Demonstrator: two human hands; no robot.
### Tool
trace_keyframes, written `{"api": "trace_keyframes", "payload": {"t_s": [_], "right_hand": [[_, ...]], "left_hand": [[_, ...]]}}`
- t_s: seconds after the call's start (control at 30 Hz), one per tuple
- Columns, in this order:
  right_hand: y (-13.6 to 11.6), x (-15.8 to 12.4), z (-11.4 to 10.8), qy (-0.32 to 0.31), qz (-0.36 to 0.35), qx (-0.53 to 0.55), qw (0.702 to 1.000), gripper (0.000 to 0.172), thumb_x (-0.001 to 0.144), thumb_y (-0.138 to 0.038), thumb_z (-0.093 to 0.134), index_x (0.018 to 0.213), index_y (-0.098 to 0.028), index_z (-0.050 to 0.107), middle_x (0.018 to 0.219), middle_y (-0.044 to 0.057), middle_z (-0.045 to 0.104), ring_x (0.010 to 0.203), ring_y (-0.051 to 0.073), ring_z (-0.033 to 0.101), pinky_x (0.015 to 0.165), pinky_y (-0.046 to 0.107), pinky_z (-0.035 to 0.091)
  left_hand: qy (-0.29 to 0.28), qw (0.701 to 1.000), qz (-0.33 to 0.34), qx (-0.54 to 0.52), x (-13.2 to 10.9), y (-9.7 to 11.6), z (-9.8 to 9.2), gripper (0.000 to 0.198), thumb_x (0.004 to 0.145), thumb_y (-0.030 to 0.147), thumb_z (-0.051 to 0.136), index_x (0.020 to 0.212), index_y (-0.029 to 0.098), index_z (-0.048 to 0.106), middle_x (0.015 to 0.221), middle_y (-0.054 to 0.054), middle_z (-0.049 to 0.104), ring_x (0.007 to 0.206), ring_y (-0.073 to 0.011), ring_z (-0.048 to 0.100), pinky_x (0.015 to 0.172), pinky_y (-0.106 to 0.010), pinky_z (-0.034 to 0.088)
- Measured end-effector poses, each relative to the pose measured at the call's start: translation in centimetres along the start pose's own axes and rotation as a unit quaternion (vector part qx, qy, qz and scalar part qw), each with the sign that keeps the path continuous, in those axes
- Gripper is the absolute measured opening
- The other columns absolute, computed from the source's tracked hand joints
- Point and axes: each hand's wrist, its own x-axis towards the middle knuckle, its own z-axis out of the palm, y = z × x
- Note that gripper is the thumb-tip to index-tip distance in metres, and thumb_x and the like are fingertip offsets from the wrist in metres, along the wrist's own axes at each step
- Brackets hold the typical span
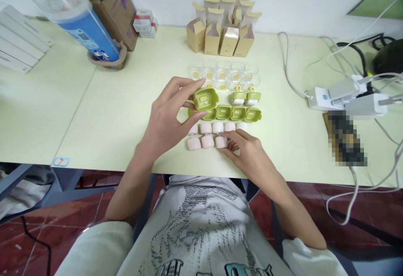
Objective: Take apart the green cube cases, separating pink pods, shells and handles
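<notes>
My left hand (pixel 176 112) holds a small green plastic cup-like shell (pixel 205 99) between thumb and fingers, its hollow side facing up, raised above the table. More green shells (pixel 238 113) lie in a row beneath and beside it, partly hidden by the hand. Nearer to me, pale pink rounded blocks (pixel 207 142) stand in two rows. My right hand (pixel 242 146) has its thumb and fingers closed around one pale pink block (pixel 221 142) at the right of the front row. Behind the shells sit two green-and-white assembled pieces (pixel 239 98).
Clear plastic covers (pixel 223 71) with yellow marks stand in rows behind. Open cardboard boxes (pixel 213 37) are by the wall. At left is a blue cup (pixel 91 32) in a carrier; at right, a power strip (pixel 324 98), cables and a pixelated phone-like object (pixel 345 138).
</notes>
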Motion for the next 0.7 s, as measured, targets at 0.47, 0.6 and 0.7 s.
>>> {"api": "trace_keyframes", "payload": {"t_s": [0.47,0.6,0.7], "right_hand": [[-1.2,0.2,-4.9,0.223,-0.161,0.017,0.961,0.03,0.11,-0.021,0.083,0.138,-0.032,0.088,0.121,0.009,0.089,0.101,0.025,0.087,0.087,0.042,0.077],[-0.6,2.0,-5.3,0.207,-0.151,-0.004,0.967,0.021,0.112,-0.026,0.081,0.131,-0.028,0.09,0.118,0.009,0.089,0.099,0.025,0.086,0.089,0.041,0.076],[0.9,5.1,-6.6,0.157,-0.137,-0.01,0.978,0.02,0.111,-0.025,0.079,0.126,-0.025,0.092,0.118,0.009,0.087,0.096,0.026,0.083,0.088,0.043,0.073]], "left_hand": [[-0.048,0.981,0.188,-0.003,-0.6,3.2,4.6,0.043,0.108,-0.002,0.068,0.142,0.024,0.073,0.128,-0.011,0.08,0.115,-0.0191,0.082,0.092,-0.029,0.073],[-0.044,0.987,0.153,0.018,-0.3,2.9,4.6,0.054,0.112,0.009,0.07,0.162,0.028,0.063,0.144,-0.014,0.079,0.136,-0.0263,0.079,0.113,-0.043,0.073],[-0.042,0.995,0.081,0.036,0.1,1.8,3.3,0.062,0.113,0.025,0.073,0.173,0.029,0.056,0.161,-0.016,0.072,0.152,-0.0336,0.072,0.115,-0.051,0.074]]}}
